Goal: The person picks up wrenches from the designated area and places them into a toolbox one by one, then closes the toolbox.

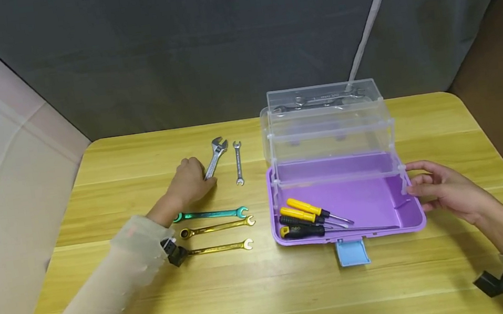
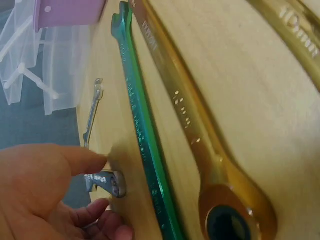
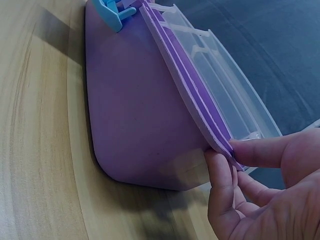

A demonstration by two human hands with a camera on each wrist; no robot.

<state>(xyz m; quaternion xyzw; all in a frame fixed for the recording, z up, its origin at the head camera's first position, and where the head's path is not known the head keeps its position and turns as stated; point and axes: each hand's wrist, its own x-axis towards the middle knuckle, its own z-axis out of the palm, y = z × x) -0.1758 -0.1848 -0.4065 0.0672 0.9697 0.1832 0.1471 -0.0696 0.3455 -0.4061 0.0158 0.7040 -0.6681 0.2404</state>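
Observation:
My left hand (image 1: 189, 181) is at the handle end of a silver adjustable wrench (image 1: 216, 157) lying on the table. In the left wrist view, the wrench's handle end (image 2: 116, 184) shows between thumb and fingers, with a gap on the thumb side. My right hand (image 1: 451, 189) pinches the right rim of a purple toolbox (image 3: 140, 105), thumb over the edge and fingers beneath. The toolbox stands open, its clear trays (image 1: 331, 144) raised at the back. Inside lie several screwdrivers with yellow or black handles (image 1: 303, 204).
Right of the adjustable wrench is a small silver open-end wrench (image 1: 239, 163). A green wrench (image 1: 213, 214) and two gold wrenches (image 1: 218, 227) lie in front of my left hand. Metal wrenches (image 1: 329, 98) rest in the top tray. A blue latch (image 1: 352, 253) hangs at the toolbox front.

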